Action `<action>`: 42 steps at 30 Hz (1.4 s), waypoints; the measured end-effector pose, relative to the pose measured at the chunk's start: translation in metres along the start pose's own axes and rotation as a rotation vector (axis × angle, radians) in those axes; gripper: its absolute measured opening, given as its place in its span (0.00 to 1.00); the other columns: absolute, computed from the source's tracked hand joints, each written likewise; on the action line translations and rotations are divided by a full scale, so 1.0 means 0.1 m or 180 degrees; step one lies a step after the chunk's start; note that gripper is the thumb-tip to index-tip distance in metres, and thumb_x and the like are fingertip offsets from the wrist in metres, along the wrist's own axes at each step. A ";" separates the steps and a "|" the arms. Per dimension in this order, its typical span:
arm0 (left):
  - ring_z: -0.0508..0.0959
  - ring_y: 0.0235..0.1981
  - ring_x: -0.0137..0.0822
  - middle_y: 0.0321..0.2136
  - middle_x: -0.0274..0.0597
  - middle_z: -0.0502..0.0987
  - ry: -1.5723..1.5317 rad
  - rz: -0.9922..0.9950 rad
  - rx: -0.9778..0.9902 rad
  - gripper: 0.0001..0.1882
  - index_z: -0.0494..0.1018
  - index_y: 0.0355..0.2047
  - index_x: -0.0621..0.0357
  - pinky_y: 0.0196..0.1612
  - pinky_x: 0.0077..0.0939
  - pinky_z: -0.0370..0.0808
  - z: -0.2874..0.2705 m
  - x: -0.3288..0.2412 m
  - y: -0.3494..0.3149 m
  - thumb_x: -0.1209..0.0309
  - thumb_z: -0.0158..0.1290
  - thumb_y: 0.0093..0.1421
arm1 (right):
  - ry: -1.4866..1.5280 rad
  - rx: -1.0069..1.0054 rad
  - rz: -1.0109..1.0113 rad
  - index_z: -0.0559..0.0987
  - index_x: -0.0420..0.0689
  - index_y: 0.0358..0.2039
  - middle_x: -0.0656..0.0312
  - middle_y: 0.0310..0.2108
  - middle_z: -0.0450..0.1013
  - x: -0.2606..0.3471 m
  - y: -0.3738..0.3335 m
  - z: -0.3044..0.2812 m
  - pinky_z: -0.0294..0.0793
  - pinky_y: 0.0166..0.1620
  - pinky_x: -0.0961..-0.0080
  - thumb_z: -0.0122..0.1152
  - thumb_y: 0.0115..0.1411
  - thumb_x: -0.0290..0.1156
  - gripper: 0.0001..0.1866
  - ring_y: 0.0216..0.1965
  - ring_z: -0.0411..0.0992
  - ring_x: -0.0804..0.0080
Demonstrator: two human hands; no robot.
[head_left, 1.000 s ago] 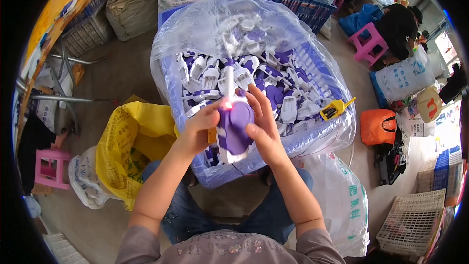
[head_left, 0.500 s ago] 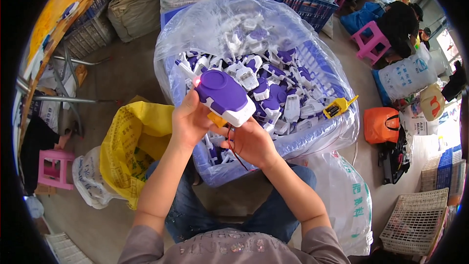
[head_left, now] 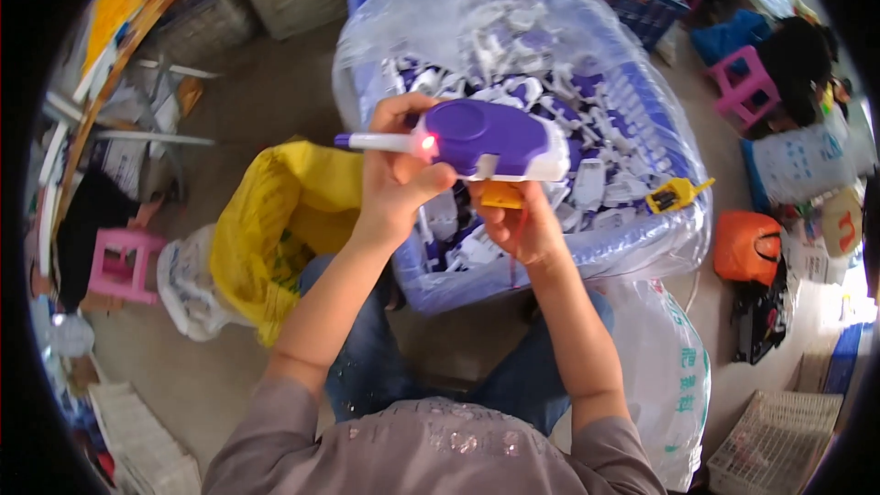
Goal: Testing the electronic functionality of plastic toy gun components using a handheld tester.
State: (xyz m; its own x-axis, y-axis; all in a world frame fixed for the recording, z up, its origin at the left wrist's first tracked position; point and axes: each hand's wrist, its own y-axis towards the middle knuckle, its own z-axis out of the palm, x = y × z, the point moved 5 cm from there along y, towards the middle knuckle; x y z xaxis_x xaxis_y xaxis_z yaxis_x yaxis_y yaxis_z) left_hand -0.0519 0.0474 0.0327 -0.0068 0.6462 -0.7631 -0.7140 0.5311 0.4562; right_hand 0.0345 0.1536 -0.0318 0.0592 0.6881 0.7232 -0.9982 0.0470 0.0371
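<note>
My left hand (head_left: 392, 185) grips a purple and white plastic device (head_left: 486, 133) with a rounded body and a thin white stem ending in a purple tip. A red light (head_left: 428, 142) glows where stem meets body. Under its right part, my right hand (head_left: 530, 231) pinches a small yellow block (head_left: 502, 195), with a thin red wire running down beside the fingers. The block seems to touch the device's underside. Below and behind is a blue plastic-lined crate (head_left: 559, 277) full of similar purple and white pieces (head_left: 591, 181).
On the crate's right edge lies a yellow tool (head_left: 674, 194) with a pointed tip. A yellow sack (head_left: 261, 220) stands open at left, near a pink stool (head_left: 124, 266). To the right are a white sack (head_left: 655, 376) and an orange bag (head_left: 747, 243). Someone sits at the far right.
The device has turned so its stem points left and shows at full length. Both hands have shifted right and up in the picture, and the whole view has shifted.
</note>
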 end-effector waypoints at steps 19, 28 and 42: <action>0.72 0.34 0.30 0.36 0.36 0.70 0.3363 -0.2155 -0.0592 0.26 0.65 0.45 0.56 0.37 0.25 0.71 -2.16 -0.68 -0.79 0.79 0.59 0.44 | 0.1033 -0.1483 -0.0059 0.70 0.44 0.35 0.66 0.22 0.66 0.27 -0.09 -0.33 0.52 0.13 0.93 0.52 0.59 0.41 0.13 0.13 0.54 0.88; 0.73 0.43 0.46 0.40 0.49 0.74 0.5302 -0.1118 0.0265 0.16 0.71 0.41 0.60 0.45 0.32 0.70 -1.44 -0.40 -0.37 0.68 0.52 0.53 | 0.1108 -0.1709 -0.0249 0.69 0.44 0.36 0.65 0.24 0.66 0.31 -0.11 -0.44 0.54 0.15 0.92 0.52 0.59 0.43 0.15 0.14 0.54 0.87; 0.77 0.24 0.49 0.19 0.47 0.76 0.4993 -0.0900 0.3567 0.06 0.74 0.18 0.57 0.27 0.41 0.73 -0.36 1.44 -0.48 0.72 0.51 0.36 | 0.0917 -0.1727 -0.0502 0.71 0.45 0.36 0.67 0.27 0.69 0.29 0.03 -0.49 0.57 0.18 0.90 0.53 0.58 0.43 0.14 0.18 0.58 0.86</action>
State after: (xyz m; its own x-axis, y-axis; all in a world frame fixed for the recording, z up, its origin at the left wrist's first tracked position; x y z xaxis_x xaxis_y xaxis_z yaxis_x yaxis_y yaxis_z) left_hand -0.0444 0.0953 -0.1155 -0.9607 -0.1534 -0.2315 -0.1130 0.9774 -0.1787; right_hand 0.0337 0.2092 -0.0450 0.2805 0.8068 0.5200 -0.8355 0.4719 -0.2815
